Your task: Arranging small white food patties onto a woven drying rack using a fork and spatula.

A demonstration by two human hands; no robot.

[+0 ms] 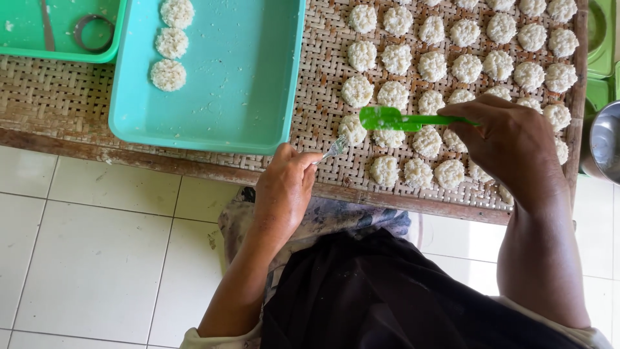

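Observation:
My left hand (284, 184) grips a metal fork (334, 149) whose tines touch a round white rice cake (352, 128) on the woven bamboo mat (323, 97). My right hand (510, 145) holds a green plastic spatula (394, 119) by its handle, the blade lying just above that same cake. Several rows of round white rice cakes (452, 64) cover the mat's right side. Part of the front row is hidden under my right hand.
A teal plastic tray (245, 84) with three rice cakes (169, 44) lies on the mat's left. Another green tray (39, 39) with a metal ring (94, 32) is at top left. A metal bowl (604, 145) stands at the right edge. White floor tiles (97, 258) lie below.

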